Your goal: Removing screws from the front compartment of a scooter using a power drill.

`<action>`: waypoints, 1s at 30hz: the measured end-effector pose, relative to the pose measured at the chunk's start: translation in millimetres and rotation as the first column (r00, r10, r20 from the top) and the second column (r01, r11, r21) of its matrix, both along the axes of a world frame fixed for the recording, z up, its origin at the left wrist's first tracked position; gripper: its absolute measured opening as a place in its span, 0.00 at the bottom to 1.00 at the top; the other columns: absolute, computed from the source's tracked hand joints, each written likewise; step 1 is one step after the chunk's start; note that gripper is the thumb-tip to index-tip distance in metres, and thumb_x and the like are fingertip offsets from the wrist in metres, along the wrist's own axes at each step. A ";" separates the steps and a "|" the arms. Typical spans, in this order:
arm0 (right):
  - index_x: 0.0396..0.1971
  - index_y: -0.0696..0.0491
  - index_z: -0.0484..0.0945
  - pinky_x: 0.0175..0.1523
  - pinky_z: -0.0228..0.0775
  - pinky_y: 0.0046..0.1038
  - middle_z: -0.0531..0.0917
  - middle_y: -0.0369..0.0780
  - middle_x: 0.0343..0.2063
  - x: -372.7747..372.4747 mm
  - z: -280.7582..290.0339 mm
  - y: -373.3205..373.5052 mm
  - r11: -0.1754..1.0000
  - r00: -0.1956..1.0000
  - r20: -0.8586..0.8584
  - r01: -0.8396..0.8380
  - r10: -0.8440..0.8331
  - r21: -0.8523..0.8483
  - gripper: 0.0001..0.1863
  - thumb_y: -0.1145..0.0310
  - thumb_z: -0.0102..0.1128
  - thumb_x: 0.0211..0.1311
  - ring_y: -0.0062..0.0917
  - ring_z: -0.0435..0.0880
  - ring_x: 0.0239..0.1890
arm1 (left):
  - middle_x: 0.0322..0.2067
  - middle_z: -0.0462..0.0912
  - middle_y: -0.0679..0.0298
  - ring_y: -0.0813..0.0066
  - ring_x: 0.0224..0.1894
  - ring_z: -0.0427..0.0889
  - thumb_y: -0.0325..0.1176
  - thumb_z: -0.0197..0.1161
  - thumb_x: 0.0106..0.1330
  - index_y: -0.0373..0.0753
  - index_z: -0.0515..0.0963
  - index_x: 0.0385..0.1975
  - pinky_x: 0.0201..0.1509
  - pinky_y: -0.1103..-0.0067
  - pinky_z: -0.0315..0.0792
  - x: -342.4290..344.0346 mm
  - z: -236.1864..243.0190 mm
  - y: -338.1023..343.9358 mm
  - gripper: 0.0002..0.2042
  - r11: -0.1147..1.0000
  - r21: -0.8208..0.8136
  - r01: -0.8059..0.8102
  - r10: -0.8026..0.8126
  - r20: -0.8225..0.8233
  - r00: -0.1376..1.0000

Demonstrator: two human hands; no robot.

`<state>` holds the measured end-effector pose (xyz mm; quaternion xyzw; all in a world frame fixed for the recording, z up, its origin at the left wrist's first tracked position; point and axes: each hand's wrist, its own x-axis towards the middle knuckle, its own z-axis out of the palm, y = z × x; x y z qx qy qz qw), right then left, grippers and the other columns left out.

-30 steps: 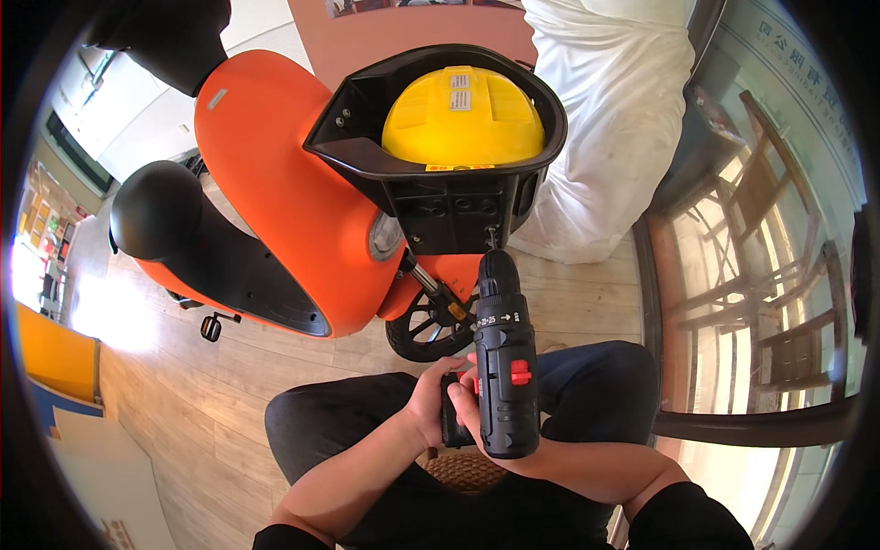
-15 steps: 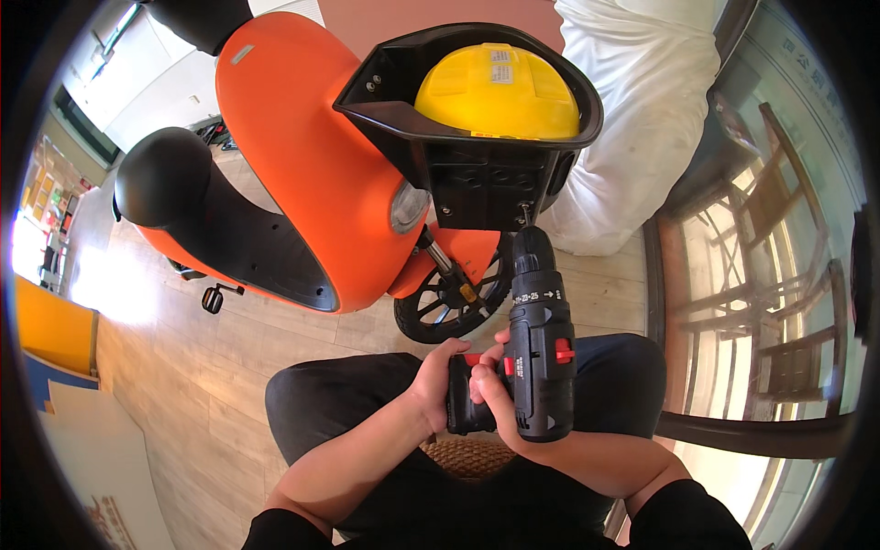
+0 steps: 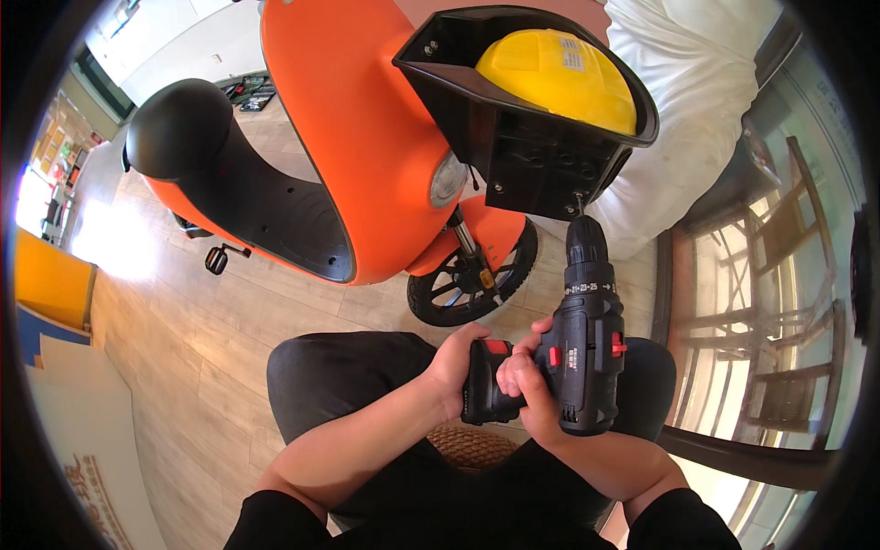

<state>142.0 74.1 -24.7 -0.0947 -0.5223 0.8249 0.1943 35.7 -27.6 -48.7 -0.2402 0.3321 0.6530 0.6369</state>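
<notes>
A black cordless drill (image 3: 588,357) lies sideways in both my hands, its chuck toward the black basket (image 3: 541,165). My right hand (image 3: 532,380) is wrapped around the drill's handle. Against the battery end, my left hand (image 3: 454,371) grips from the left. The bit's tip meets a screw (image 3: 578,197) low on the basket's front panel, at its right corner; a second screw (image 3: 498,187) sits at the left. Inside the basket rests a yellow helmet (image 3: 564,78). The basket is at the front of an orange electric scooter (image 3: 367,137).
Below the basket is the scooter's front wheel (image 3: 472,284), and a pedal (image 3: 218,259) sticks out on the left. Something covered in white cloth (image 3: 678,119) stands behind the basket. At right is a glass panel (image 3: 761,275) with chairs seen in it. Tools (image 3: 252,93) lie on the far floor.
The drill, both hands, the basket and the scooter's front have shifted right in the picture. The bit stays at the same right-hand screw, and my grip looks unchanged.
</notes>
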 end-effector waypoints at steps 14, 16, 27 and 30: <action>0.59 0.54 0.66 0.45 0.77 0.27 0.82 0.35 0.37 -3.6 -13.4 -5.8 0.933 0.998 -0.023 0.061 -0.056 0.354 0.37 0.72 0.81 0.53 0.22 0.83 0.37 | 0.44 0.85 0.55 0.62 0.44 0.86 0.53 0.60 0.71 0.37 0.78 0.50 0.51 0.68 0.83 -8.4 -104.9 9.5 0.23 0.952 0.302 0.051 -0.107 0.173 0.979; 0.60 0.57 0.63 0.51 0.78 0.35 0.84 0.44 0.42 -8.7 -7.6 -5.5 0.913 0.998 -0.041 0.058 -0.046 0.404 0.37 0.70 0.78 0.55 0.35 0.87 0.44 | 0.44 0.84 0.55 0.66 0.47 0.85 0.53 0.56 0.73 0.37 0.77 0.50 0.48 0.72 0.83 -4.6 -139.6 15.0 0.23 0.941 0.332 0.063 -0.148 0.238 0.960; 0.63 0.59 0.61 0.53 0.78 0.38 0.84 0.51 0.44 -5.1 3.0 0.4 0.887 0.994 0.064 0.045 -0.084 0.460 0.38 0.70 0.74 0.57 0.44 0.88 0.47 | 0.52 0.82 0.53 0.66 0.52 0.85 0.58 0.60 0.71 0.32 0.73 0.59 0.47 0.72 0.85 -33.1 -54.9 -5.4 0.33 0.990 0.001 0.142 -0.094 -0.745 0.660; 0.61 0.60 0.62 0.52 0.78 0.40 0.84 0.56 0.43 -3.3 8.4 3.3 0.903 0.991 0.118 0.004 -0.060 0.431 0.36 0.70 0.73 0.57 0.50 0.87 0.48 | 0.61 0.77 0.49 0.62 0.58 0.83 0.59 0.64 0.66 0.28 0.66 0.67 0.56 0.68 0.83 -26.7 8.3 5.1 0.42 0.869 0.479 0.128 0.212 -0.592 0.778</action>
